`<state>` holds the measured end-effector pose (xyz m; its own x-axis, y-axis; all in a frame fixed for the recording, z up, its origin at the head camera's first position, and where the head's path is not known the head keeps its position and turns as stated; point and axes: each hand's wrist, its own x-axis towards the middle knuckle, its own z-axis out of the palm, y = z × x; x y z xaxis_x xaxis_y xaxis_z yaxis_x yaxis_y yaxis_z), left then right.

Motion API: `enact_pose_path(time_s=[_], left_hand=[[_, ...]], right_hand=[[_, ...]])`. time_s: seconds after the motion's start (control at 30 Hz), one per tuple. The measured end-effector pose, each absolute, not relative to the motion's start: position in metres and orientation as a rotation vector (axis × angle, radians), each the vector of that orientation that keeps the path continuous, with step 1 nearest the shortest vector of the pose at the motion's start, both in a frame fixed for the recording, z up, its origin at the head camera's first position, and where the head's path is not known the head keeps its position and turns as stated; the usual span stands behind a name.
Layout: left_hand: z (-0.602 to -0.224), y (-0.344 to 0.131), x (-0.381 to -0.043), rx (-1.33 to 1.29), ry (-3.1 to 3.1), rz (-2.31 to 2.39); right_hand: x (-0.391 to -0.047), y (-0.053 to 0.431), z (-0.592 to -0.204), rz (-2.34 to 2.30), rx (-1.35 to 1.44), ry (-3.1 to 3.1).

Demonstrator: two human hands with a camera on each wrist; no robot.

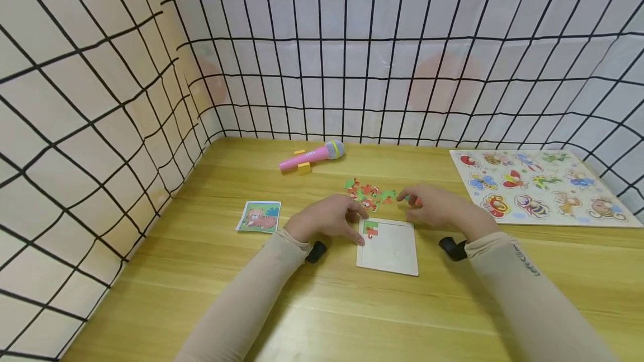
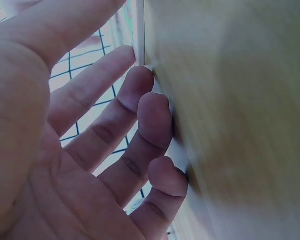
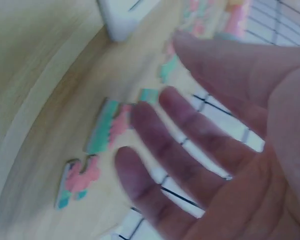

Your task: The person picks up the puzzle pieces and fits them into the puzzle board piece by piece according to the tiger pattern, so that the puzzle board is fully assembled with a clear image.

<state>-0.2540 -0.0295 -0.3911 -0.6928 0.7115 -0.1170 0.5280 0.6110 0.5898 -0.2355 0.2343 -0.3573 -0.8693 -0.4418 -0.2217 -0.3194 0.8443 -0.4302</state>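
A square pale puzzle board (image 1: pixel 389 253) lies on the table, with a green and red jigsaw piece (image 1: pixel 370 229) in its upper left corner. My left hand (image 1: pixel 329 217) rests at the board's left side, thumb and fingertips right at its edge. In the left wrist view its fingers are loosely bent near the board's edge (image 2: pixel 140 30) and the tabletop. Beyond the board lie several loose jigsaw pieces (image 1: pixel 370 204). My right hand (image 1: pixel 435 205) reaches over the right end of that group, fingers spread; in the right wrist view, a piece (image 3: pixel 80 177) lies beside its fingertips.
A small tiger picture card (image 1: pixel 259 217) lies to the left. A pink toy microphone (image 1: pixel 314 155) sits at the back by yellow blocks (image 1: pixel 304 168). A large insect puzzle board (image 1: pixel 545 183) occupies the back right. Black wire mesh (image 1: pixel 372 55) encloses the table's back and sides.
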Motion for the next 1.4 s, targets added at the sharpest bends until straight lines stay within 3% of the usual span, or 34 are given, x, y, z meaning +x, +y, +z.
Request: enact_pose_path(time_s=[0.2,0.57,1.4], left_hand=[[-0.391,-0.03,-0.255,0.981,2.491,0.774],[-0.392,-0.03,-0.255,0.988,2.489,0.797],[-0.391,-0.029,-0.256,1.016,2.495,0.769]], right_hand=[[-0.257,0.225,-0.366,-0.48,-0.639,2.756],[-0.266,0.209,-0.372,-0.374,-0.594,2.82],[-0.265,0.215,-0.373,-0.458,-0.6,2.885]])
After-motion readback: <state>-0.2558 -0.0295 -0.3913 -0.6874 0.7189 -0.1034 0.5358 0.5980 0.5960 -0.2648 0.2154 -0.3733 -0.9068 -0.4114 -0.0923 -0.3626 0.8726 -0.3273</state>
